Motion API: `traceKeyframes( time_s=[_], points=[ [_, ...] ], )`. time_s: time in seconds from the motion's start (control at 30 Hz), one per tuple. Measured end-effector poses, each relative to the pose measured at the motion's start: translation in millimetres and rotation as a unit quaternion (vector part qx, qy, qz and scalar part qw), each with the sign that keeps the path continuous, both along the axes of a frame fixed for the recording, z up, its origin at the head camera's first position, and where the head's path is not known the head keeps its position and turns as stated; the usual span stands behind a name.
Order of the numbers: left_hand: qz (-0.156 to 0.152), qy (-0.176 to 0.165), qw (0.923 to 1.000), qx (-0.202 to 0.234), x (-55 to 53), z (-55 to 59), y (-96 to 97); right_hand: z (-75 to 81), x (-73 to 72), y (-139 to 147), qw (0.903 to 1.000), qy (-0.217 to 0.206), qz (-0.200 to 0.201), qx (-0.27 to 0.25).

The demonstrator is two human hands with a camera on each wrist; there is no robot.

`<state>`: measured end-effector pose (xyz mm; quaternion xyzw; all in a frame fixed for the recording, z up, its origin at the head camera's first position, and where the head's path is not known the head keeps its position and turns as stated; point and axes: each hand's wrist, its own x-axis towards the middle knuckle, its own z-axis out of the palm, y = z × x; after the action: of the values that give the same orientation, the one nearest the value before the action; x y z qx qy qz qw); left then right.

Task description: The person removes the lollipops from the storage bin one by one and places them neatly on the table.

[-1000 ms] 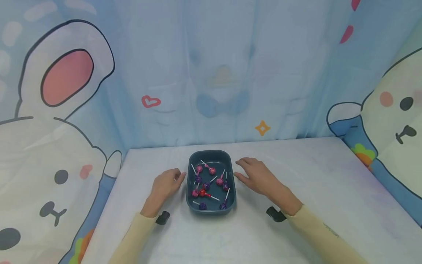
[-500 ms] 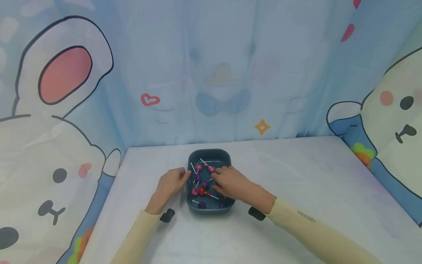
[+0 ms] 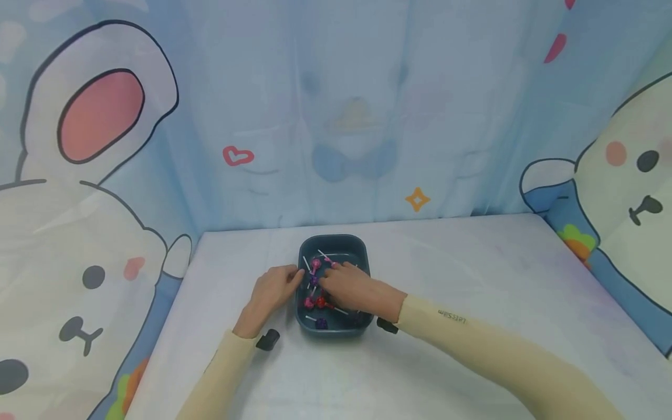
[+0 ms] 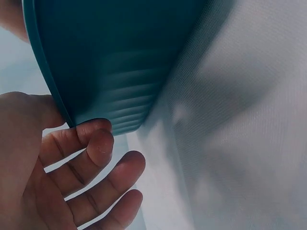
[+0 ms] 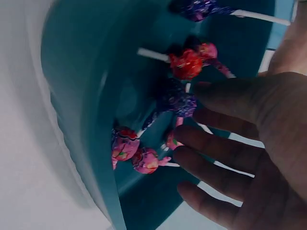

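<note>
**Left hand (image 3: 273, 287) and right hand (image 3: 349, 287) at teal tray (image 3: 333, 333) of lollipops (image 3: 309, 303)**

Head view: Found the tray standing flat on the white counter (image 3: 446, 268), before a blue printed backdrop (image 3: 346, 70). Noted lollipops lying loose inside, in pink, purple and red wrappers. Observed the left hand at the left rim and the right hand extended over the right side into the tray, hiding part of the contents. Recorded pale yellow sleeves (image 3: 472, 344) on both arms and a small black device (image 3: 268, 339) at the left wrist.

Left wrist view: Confirmed the rim pinched between thumb and index finger. Saw the remaining fingers loosely bent and fanned.

Right wrist view: Found the fingers slightly bent and spread, with the thumb parted from them. Noted fingertips close beside a purple lollipop (image 5: 181, 102), with a red lollipop (image 5: 186, 64) near the thumb. Cannot tell whether touching either.
</note>
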<state>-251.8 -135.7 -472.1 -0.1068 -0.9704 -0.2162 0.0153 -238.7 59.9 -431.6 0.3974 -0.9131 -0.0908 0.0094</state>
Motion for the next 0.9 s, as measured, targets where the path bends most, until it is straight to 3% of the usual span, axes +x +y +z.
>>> traceKeyframes(
  time_s=[0.43, 0.9],
  points=[
    [0.002, -0.005, 0.9999, 0.009, -0.6, 0.3, -0.4, -13.7, -18.2, -10.8, 0.9996, -0.01, -0.002, 0.025],
    [0.005, -0.011, 0.9999, 0.009, -0.8, 0.0, 0.3, -19.9, -25.8, -11.9, 0.9996, -0.007, 0.012, 0.024]
  ],
)
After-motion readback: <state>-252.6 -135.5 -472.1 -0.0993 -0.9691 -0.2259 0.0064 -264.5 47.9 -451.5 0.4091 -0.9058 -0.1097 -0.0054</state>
